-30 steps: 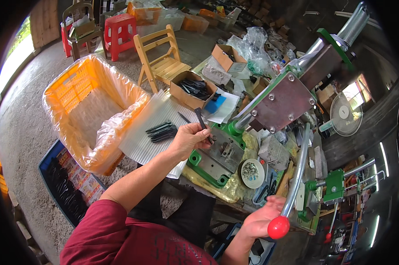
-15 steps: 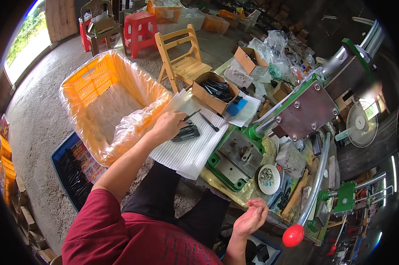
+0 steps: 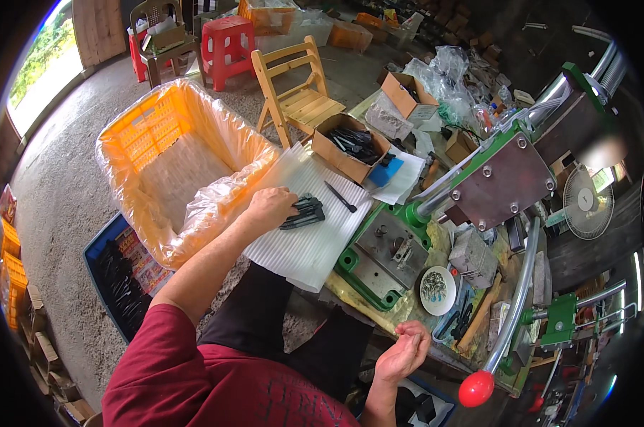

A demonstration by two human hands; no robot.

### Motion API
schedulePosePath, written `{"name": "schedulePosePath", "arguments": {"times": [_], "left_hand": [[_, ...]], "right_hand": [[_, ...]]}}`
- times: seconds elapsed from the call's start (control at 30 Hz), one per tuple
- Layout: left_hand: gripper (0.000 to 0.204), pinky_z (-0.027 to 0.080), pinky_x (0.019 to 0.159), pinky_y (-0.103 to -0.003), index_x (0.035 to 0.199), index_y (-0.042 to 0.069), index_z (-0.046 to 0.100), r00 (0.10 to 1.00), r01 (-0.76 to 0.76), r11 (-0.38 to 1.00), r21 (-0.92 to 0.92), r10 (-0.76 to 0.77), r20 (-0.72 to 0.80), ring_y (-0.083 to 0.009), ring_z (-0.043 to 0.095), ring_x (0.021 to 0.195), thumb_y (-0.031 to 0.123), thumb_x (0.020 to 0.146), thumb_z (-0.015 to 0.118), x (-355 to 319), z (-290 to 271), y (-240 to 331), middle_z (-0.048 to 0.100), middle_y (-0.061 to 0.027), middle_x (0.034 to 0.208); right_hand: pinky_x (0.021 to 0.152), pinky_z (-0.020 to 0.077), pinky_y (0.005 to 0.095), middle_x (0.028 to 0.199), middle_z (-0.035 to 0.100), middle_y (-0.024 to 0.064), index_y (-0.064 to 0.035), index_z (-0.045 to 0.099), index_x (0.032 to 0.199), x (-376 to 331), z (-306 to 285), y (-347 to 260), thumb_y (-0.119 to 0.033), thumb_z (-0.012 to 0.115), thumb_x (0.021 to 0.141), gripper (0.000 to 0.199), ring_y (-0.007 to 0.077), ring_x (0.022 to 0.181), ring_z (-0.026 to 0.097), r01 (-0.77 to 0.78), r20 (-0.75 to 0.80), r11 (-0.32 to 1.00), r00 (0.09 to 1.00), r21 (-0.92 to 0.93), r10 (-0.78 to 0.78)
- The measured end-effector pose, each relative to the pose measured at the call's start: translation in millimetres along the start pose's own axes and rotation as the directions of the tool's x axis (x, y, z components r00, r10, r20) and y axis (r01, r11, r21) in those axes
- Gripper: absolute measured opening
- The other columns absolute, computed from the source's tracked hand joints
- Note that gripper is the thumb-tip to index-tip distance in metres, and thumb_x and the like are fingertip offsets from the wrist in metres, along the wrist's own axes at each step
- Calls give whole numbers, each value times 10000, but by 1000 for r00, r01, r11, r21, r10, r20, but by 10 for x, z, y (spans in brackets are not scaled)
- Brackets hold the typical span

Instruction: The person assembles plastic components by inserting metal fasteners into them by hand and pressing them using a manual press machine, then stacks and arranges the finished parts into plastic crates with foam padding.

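My left hand [image 3: 270,208] is at the left end of a small pile of black plastic bars [image 3: 306,213], its fingers closed on one bar. The pile lies on a ribbed white foam sheet [image 3: 283,257]. Another black bar [image 3: 341,197] with a wider end lies apart on the same sheet. My right hand [image 3: 405,350] is raised near the bench's front edge, fingers curled together; whatever is inside them, if anything, is hidden. Closest to it is a white bowl [image 3: 446,307] of small metal pieces.
A green-framed press [image 3: 503,178] stands over a metal fixture [image 3: 386,245]; its lever ends in a red knob [image 3: 476,388]. Behind the foam is a cardboard box [image 3: 336,158] of black parts. A plastic-lined orange crate [image 3: 151,132] and a blue tray [image 3: 97,249] are at left.
The black bar that stuck out from my left hand now lies down with the pile, and the hand has shifted slightly lower. My right hand stays curled in nearly the same place.
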State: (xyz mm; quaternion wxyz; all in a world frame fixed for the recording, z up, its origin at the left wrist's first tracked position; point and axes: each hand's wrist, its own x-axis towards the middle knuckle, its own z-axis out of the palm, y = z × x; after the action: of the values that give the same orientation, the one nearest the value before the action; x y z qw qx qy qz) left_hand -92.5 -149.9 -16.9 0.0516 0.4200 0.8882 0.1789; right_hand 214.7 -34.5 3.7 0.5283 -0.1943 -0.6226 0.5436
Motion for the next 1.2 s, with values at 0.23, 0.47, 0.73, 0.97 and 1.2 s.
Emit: {"name": "schedulePosePath", "arguments": {"times": [0.23,0.47,0.73,0.97,1.2], "left_hand": [[171,431,706,-364,878,74,569,986,-84,995,-45,77,-149,-265,530,861,193,757,548,349,80,180,540,-87,856],[122,420,727,-350,867,96,536,969,-231,972,45,234,-73,-252,464,927,94,747,511,846,405,364,476,-81,914],[118,381,732,-362,865,90,529,899,-407,910,76,414,-143,-239,455,922,114,749,528,847,323,322,483,-67,894],[100,422,607,-265,894,26,512,988,-147,667,-731,135,-75,-127,528,693,72,806,517,148,22,819,568,-34,768],[91,433,591,-192,912,18,517,971,133,-54,-990,206,119,-67,519,651,71,844,489,-475,261,1253,586,-34,824]], "right_hand": [[647,354,273,776,462,95,-25,446,779,-15,-6,80,-155,396,837,151,160,706,427,-39,20,999,999,-9,39],[652,361,276,775,471,100,-19,454,777,-84,31,121,-155,405,844,159,159,704,435,-71,52,997,996,3,71],[659,373,277,776,467,103,-8,454,772,-145,14,139,-126,388,861,161,160,705,440,-99,61,995,993,3,98],[665,373,241,801,497,86,8,486,850,-123,3,179,-133,421,857,156,130,702,465,-148,136,982,977,-114,163],[604,354,183,764,460,14,11,501,969,-108,228,194,-107,434,867,170,61,664,416,-340,233,932,903,-126,361]]}}
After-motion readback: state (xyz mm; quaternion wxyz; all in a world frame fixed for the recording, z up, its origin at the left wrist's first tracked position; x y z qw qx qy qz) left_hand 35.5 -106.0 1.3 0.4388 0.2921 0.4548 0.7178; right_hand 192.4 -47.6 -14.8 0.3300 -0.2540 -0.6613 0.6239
